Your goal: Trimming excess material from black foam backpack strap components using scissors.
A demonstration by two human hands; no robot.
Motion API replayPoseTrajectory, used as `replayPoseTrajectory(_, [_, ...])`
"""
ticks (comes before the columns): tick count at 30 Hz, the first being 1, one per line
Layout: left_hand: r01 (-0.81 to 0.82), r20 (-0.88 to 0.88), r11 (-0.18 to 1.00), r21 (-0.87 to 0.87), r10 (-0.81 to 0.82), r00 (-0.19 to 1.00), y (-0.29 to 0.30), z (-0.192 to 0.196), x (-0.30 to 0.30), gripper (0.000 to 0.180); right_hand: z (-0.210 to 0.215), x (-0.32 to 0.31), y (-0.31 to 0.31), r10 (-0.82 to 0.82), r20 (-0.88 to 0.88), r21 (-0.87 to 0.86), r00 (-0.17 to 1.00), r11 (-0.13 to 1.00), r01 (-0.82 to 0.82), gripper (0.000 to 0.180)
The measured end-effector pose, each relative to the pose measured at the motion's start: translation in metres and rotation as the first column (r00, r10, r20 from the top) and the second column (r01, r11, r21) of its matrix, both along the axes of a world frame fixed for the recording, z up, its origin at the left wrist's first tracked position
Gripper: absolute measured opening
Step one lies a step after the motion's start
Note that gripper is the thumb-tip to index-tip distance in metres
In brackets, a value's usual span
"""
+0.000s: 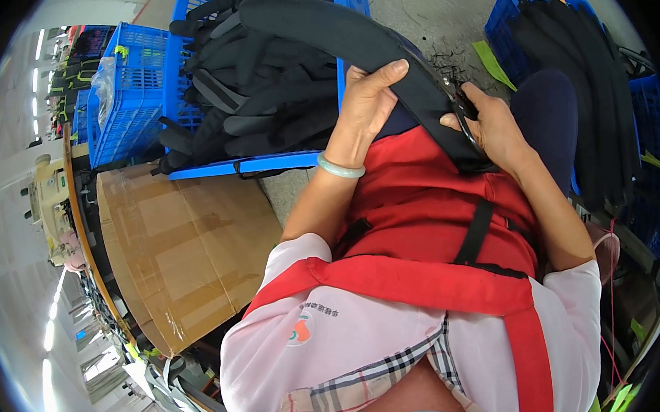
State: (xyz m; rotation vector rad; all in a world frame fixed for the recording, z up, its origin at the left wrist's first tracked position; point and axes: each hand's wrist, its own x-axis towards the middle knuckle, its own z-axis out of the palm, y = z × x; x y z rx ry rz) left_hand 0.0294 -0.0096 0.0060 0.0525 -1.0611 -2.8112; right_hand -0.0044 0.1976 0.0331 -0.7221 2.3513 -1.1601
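Observation:
A long curved black padded fabric strip (318, 25) stretches from over the blue crate down to my lap. My left hand (376, 95) grips its edge near the middle, thumb on top. My right hand (493, 125) is closed round the black handles of a pair of scissors (467, 120), whose metal part lies along the strip's right edge. How far the blades are apart cannot be made out. Under the strip's lower end is my red apron (420, 211). In the blue crate (249, 163) before me lies a heap of similar black strips (265, 89).
A taped cardboard box (183, 257) stands at the left, below another blue crate (137, 81). More black strips (579, 93) hang over a blue crate (500, 24) at the right. Dark thread scraps (448, 66) litter the floor. A sewing machine (51, 196) shows at the far left.

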Motion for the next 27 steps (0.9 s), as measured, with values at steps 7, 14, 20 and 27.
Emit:
replayPoseTrajectory(7, [0.019,-0.016,1.0,0.006,-0.019,1.0,0.008,0.004,0.003,0.02,0.008,-0.003,-0.001,0.005,-0.013,0.037,1.0,0.999,-0.004,0.055])
replayPoseTrajectory(14, [0.049,-0.001,0.998,-0.044,-0.049,0.999,0.008,0.0,0.001,0.019,0.005,-0.006,-0.001,-0.016,0.011,-0.014,1.0,1.0,0.016,0.054])
replayPoseTrajectory(20, [-0.008,-0.023,1.0,-0.03,0.007,1.0,-0.002,0.023,-0.011,0.019,0.007,-0.011,0.006,-0.055,0.025,-0.042,0.998,0.998,0.056,0.054])
replayPoseTrajectory(27, [-0.022,-0.053,0.995,-0.094,0.017,0.998,0.009,0.045,-0.023,0.022,0.032,-0.019,0.002,-0.013,-0.142,-0.002,0.99,1.0,0.013,0.06])
